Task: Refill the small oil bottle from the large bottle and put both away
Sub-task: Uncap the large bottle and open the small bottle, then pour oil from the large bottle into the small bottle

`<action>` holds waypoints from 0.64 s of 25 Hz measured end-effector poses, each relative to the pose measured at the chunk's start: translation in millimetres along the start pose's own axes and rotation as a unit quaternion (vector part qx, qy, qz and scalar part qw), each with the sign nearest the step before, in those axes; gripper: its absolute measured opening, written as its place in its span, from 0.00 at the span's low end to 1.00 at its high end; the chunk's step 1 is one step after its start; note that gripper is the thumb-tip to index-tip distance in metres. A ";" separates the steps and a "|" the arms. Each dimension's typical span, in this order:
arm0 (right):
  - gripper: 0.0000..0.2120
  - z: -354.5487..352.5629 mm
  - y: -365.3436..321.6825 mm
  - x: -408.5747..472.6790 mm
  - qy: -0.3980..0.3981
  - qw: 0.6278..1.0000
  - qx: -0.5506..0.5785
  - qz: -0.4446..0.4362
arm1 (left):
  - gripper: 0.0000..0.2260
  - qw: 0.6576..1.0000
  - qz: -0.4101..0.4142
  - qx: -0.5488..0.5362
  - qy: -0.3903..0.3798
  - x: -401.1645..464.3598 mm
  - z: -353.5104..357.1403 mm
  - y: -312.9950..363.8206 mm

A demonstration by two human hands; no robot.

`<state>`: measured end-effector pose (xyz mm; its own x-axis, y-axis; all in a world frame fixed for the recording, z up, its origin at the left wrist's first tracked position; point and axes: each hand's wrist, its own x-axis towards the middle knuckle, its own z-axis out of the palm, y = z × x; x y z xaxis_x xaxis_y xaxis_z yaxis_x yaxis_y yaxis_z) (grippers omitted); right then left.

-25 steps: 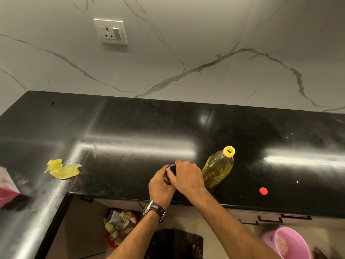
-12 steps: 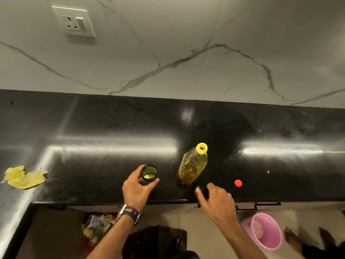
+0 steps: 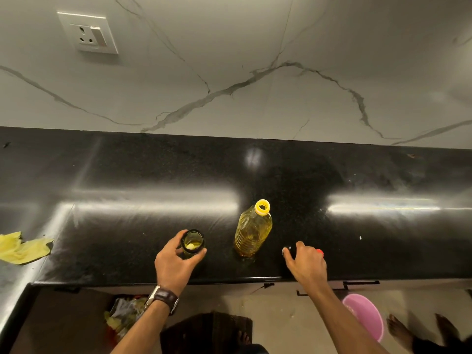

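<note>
The small dark glass oil bottle (image 3: pixel 192 243) stands uncapped near the counter's front edge, a little oil at its bottom. My left hand (image 3: pixel 176 264) wraps around it. To its right the large clear bottle of yellow oil (image 3: pixel 252 232) stands upright and open, with a yellow ring at its mouth. Further right, my right hand (image 3: pixel 307 264) rests on the counter, fingers closed on the small bottle's black cap (image 3: pixel 290 250). A red cap (image 3: pixel 319 251) lies just behind that hand, mostly hidden.
The black granite counter (image 3: pixel 153 175) runs along a white marble wall with a socket (image 3: pixel 88 33). A crumpled yellow cloth (image 3: pixel 20 249) lies at the left. Below the edge are a bin with rubbish (image 3: pixel 122 312), a pink bucket (image 3: pixel 365 315) and another person's bare feet (image 3: pixel 398 328).
My right hand twisted the black cap off the small bottle and carried it right, past the large bottle, down to the counter beside the red cap. My left hand kept hold of the small bottle.
</note>
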<state>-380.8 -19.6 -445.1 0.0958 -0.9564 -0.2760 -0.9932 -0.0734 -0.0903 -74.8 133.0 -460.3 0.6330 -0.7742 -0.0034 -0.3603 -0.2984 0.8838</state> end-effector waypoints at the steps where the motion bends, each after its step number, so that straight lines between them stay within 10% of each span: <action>1: 0.23 0.8 0.9 0.7 -0.006 1.000 0.007 0.003 | 0.34 1.000 0.002 0.000 0.002 -0.3 0.3 0.3; 9: 0.31 -11.6 0.1 -33.6 0.037 0.992 0.119 0.033 | 0.33 1.000 0.002 -0.005 0.002 -1.4 0.8 -0.5; 13: 0.54 -6.1 -36.3 -48.1 0.018 0.881 0.468 -0.062 | 0.34 1.000 -0.001 -0.006 0.004 -1.3 0.6 -0.2; 16: 0.63 -0.8 -72.6 -41.4 -0.019 0.843 0.528 -0.105 | 0.34 1.000 -0.001 -0.003 0.001 -0.7 0.1 0.3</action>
<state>-312.7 25.1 -426.4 0.2840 -0.9422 -0.1777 -0.3443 0.0728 -0.9360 -75.4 133.4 -460.1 0.6354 -0.7722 -0.0029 -0.3561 -0.2964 0.8862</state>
